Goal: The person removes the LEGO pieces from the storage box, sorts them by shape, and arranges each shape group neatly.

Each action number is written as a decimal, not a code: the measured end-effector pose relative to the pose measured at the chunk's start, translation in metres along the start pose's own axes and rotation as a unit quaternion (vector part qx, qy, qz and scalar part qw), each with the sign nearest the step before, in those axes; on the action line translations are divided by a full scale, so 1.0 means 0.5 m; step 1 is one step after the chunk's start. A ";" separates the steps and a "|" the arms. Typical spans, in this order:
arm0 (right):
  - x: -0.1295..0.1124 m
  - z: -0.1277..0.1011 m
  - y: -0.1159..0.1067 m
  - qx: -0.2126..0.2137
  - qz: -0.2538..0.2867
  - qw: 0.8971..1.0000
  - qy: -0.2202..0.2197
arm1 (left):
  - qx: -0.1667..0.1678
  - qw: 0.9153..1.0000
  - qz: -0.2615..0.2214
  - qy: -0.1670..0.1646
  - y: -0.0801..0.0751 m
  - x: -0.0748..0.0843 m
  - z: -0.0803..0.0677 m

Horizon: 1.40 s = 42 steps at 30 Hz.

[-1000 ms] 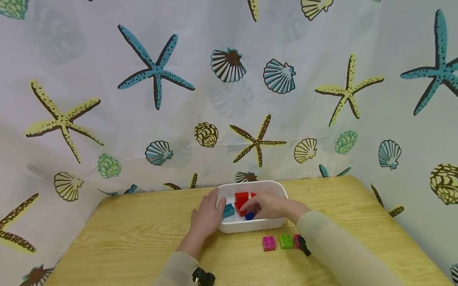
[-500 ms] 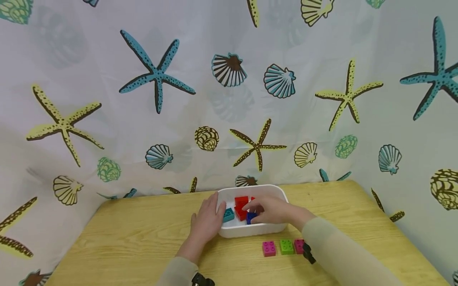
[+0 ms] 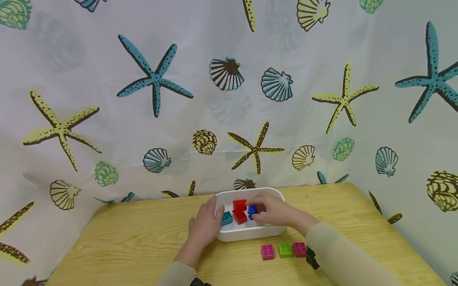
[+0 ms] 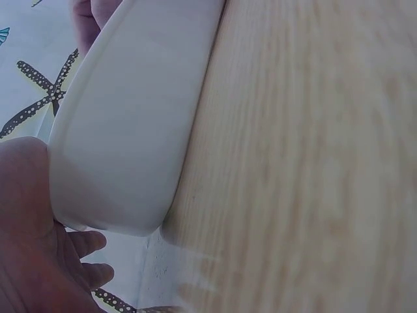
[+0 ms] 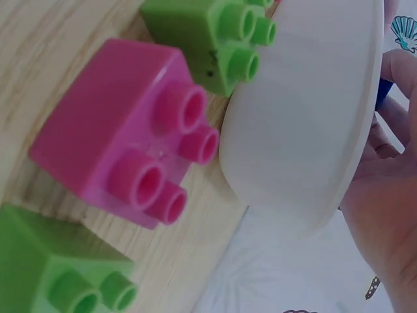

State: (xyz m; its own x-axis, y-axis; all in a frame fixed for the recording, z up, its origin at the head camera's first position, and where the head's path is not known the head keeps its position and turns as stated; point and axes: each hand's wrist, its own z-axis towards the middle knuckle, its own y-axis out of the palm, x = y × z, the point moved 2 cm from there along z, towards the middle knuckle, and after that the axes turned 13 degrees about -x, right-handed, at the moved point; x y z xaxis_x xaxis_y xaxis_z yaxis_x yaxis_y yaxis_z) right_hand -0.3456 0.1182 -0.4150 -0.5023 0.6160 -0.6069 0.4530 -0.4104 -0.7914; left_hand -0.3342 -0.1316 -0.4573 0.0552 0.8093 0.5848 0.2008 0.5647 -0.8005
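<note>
While left hand steadies tub, right hand pinches blue brick

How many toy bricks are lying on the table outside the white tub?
3: a pink brick, a green brick and another pink brick, in a row before the tub. The sleeve may hide more.

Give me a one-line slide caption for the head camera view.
Right hand pinches a blue brick in the white tub; left hand steadies its side.
</note>
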 end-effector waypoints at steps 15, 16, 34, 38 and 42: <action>-0.008 -0.032 0.003 0.026 0.082 0.996 -0.036 | -0.001 1.000 -0.001 -0.006 0.002 -0.007 -0.006; -0.010 -0.035 0.002 0.029 0.084 0.996 -0.032 | 0.000 1.000 -0.002 -0.004 0.002 -0.007 -0.006; -0.059 -0.107 0.023 0.069 0.099 0.993 0.007 | 0.000 1.000 -0.005 -0.005 0.009 -0.004 0.000; -0.068 -0.119 0.031 0.066 0.125 0.990 0.016 | 0.000 1.000 -0.003 -0.005 0.006 0.000 -0.001; -0.077 -0.130 0.038 0.055 0.129 0.989 0.036 | 0.000 1.000 -0.005 -0.004 0.002 0.003 -0.002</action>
State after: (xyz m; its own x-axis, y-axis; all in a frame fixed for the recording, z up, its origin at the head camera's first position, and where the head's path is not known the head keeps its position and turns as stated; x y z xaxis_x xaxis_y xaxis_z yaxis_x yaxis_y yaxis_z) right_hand -0.2697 0.1304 -0.4017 -0.3244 0.5266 -0.7857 0.4744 -0.6281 -0.6168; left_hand -0.3330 -0.1299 -0.4571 0.0445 0.8053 0.5912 0.2009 0.5725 -0.7949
